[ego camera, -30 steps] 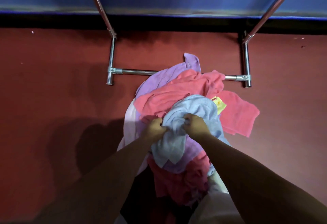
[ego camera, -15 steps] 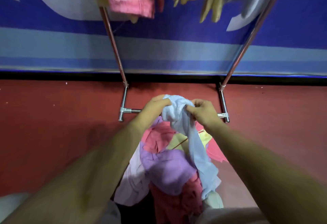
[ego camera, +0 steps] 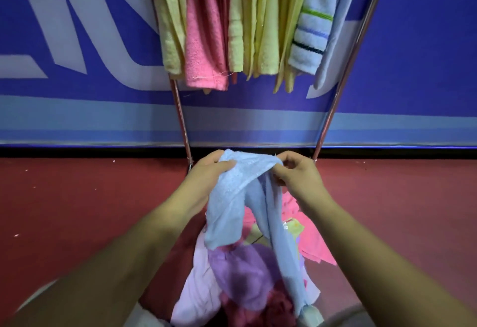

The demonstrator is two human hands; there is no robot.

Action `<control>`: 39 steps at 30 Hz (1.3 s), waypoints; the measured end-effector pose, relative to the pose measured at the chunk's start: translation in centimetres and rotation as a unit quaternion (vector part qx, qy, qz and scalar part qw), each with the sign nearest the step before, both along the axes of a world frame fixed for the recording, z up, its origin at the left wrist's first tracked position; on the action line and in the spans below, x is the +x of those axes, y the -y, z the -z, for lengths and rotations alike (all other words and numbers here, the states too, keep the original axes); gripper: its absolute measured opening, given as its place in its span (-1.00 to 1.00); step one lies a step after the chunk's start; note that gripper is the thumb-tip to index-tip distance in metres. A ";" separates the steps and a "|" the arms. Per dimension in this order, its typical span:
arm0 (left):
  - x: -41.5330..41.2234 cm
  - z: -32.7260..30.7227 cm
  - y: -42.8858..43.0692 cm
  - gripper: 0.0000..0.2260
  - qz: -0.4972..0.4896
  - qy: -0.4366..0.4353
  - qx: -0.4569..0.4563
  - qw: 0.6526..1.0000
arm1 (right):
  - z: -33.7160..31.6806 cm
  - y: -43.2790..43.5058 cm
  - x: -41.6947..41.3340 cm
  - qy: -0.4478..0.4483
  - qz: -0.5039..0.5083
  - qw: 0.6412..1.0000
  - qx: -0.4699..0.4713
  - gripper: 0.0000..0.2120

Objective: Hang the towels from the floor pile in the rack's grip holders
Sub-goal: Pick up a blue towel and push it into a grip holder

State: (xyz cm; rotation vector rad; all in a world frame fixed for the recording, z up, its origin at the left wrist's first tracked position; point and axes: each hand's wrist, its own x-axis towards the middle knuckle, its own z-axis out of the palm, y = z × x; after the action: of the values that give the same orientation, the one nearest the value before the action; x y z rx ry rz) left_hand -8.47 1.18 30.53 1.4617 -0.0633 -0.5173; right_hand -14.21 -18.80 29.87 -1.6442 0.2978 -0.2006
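Note:
I hold a light blue towel (ego camera: 229, 205) up in front of me by its top edge. My left hand (ego camera: 206, 171) grips its left end and my right hand (ego camera: 294, 171) pinches its right end. The cloth droops in two folds down to the floor pile (ego camera: 242, 272) of purple, pink, lilac and dark red towels below my arms. On the metal rack (ego camera: 180, 114) above hang several towels: yellow ones, a pink one (ego camera: 204, 42) and a striped white one (ego camera: 313, 27). The grip holders are out of frame.
The rack's two slanted legs (ego camera: 335, 99) stand on red floor (ego camera: 77, 210) against a blue wall banner (ego camera: 77, 42) with white shapes. My knees show at the bottom edge.
I have lifted the blue towel off the pile to waist height and spread its top edge between my hands. My view has tilted up, so the hanging towels came into sight.

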 end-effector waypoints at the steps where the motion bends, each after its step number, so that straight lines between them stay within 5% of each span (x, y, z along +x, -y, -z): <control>1: -0.3 0.0 -0.3 -0.82 -0.009 -0.002 -0.017 1.000 | -0.5 -0.2 -0.2 0.014 0.001 1.000 0.001 -0.86; 7: 0.5 -2.8 0.0 -0.76 -0.049 0.037 -0.157 0.986 | -4.7 -1.0 -0.5 0.138 0.008 0.990 0.036 -0.97; 12: 0.7 -4.1 -0.6 -0.73 -0.025 0.020 -0.146 0.989 | -4.1 0.1 0.3 0.062 -0.031 0.992 -0.104 -0.92; 16: 0.2 -4.2 0.0 -0.60 0.012 -0.050 -0.225 0.973 | -3.8 -0.6 -0.1 0.002 -0.031 0.991 0.134 -0.89; 18: 0.3 -4.1 0.6 -0.52 0.039 -0.058 -0.256 0.964 | -4.2 -1.2 -0.4 -0.049 -0.100 0.978 0.177 -0.76; 21: 0.3 -3.9 1.4 -0.44 0.060 -0.044 -0.237 0.969 | -3.8 -1.9 -0.8 -0.063 -0.154 0.977 0.131 -0.75; 24: 0.4 -3.3 1.4 -0.36 0.076 -0.033 -0.214 0.973 | -3.6 -1.7 -0.6 -0.030 -0.090 0.993 0.072 -0.78; 26: 0.5 -3.1 1.0 -0.35 0.077 -0.022 -0.182 0.980 | -4.1 -1.4 -0.5 -0.019 -0.068 0.993 0.092 -0.69; 31: 0.8 -3.6 0.6 -0.68 0.010 -0.045 -0.144 0.989 | -5.3 -0.8 -0.3 -0.026 -0.034 0.989 0.141 -0.82; 35: 0.8 -3.7 0.5 -0.61 -0.042 -0.044 -0.101 0.993 | -5.0 -1.2 -0.2 -0.036 0.000 0.988 0.148 -0.71; 39: 0.7 -3.5 0.1 -0.45 0.068 0.033 -0.128 0.989 | -5.0 -1.2 -0.5 -0.048 -0.010 0.986 0.162 -0.76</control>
State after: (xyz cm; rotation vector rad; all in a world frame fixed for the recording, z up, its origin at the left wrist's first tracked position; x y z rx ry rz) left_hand -7.82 1.04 34.06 1.2274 -0.2746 -0.5500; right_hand -14.66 -17.58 34.87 -1.3349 0.3666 -0.0530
